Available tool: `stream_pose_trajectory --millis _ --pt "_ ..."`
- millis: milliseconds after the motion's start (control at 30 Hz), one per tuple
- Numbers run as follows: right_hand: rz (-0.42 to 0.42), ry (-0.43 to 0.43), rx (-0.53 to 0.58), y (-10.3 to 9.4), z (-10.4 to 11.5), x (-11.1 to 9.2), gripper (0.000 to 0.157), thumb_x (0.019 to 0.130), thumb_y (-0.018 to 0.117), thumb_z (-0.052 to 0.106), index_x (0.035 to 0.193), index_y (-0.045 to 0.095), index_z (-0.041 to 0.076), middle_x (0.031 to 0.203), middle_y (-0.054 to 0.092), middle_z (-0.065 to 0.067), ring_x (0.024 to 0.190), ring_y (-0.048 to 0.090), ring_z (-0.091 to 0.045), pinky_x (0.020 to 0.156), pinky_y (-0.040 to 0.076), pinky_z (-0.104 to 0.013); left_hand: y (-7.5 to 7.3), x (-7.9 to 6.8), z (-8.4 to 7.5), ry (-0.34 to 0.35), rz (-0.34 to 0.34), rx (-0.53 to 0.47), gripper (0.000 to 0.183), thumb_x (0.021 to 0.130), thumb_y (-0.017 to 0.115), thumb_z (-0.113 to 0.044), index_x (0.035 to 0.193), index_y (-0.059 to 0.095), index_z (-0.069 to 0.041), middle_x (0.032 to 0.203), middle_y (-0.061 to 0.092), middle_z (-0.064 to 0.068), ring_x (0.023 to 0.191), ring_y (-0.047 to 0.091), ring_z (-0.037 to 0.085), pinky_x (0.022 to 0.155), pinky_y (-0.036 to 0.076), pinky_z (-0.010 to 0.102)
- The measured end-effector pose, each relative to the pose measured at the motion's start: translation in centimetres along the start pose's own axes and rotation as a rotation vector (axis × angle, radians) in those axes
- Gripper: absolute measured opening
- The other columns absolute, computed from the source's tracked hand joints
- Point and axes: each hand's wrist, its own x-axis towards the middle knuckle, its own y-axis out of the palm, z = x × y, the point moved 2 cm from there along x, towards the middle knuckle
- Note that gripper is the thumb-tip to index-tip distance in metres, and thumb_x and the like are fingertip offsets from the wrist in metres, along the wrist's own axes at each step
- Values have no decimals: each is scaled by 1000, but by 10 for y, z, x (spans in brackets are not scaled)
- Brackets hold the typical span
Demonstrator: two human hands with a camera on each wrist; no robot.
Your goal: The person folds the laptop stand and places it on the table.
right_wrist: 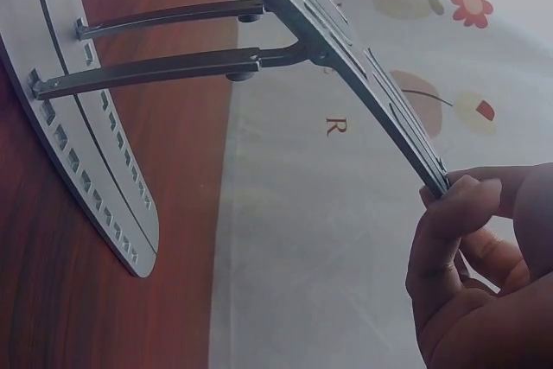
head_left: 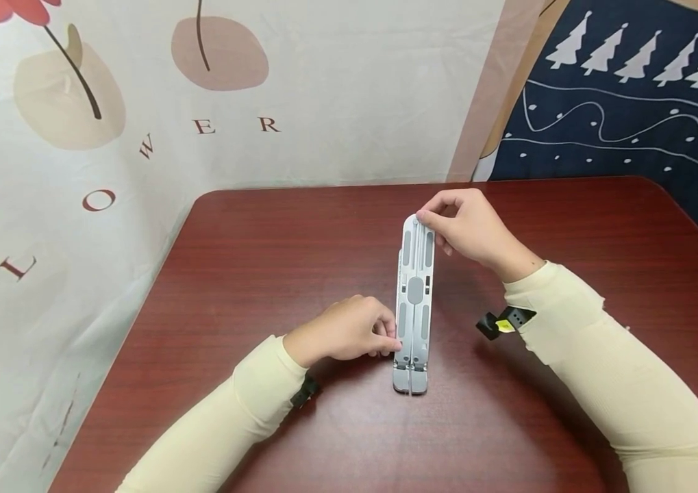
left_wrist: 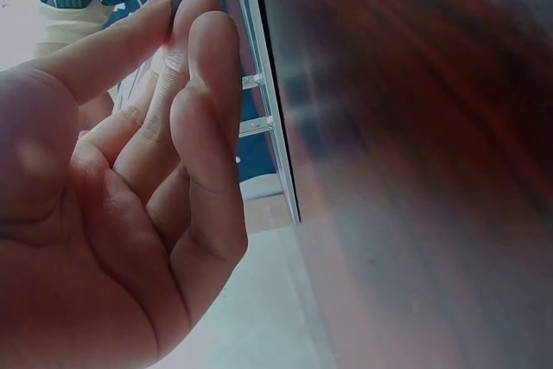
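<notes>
A silver folding laptop stand [head_left: 412, 322], with grey pads on its upper face, stands in front of me, its upper part tilted up. The right wrist view shows struts [right_wrist: 155, 73] joining this raised part to a slotted base [right_wrist: 79, 157] on the table. My right hand [head_left: 468, 226] pinches the raised far end between thumb and fingers. Lower down, my left hand [head_left: 355, 329] pinches the stand's left edge near its hinged front end. In the left wrist view, the left thumb and index finger meet at the stand's edge, the other fingers curled beneath.
The stand rests on a reddish-brown wooden table [head_left: 250, 253]. Behind it hangs a white printed cloth [head_left: 355, 89], with a dark blue cloth [head_left: 607, 130] with white trees at the right. A black wrist device [head_left: 505, 323] is strapped under the right sleeve.
</notes>
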Motion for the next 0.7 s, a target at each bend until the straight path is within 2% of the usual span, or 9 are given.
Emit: stream_pose_trajectory --millis 333,700 --pt "-33 31 0 -4 -1 -5 13 86 64 24 91 68 13 63 57 -15 49 54 -32 48 50 -36 -3 0 5 -1 10 -34 17 79 70 -35 67 63 -25 60 65 -14 56 62 3 60 43 23" --pt "-33 91 63 -8 2 -9 14 87 61 13 95 66 2 65 56 -17 45 53 -19 49 51 -31 -8 0 12 -15 -4 -51 16 80 69 -35 69 63 -25 60 65 -13 57 63 7 63 44 25"
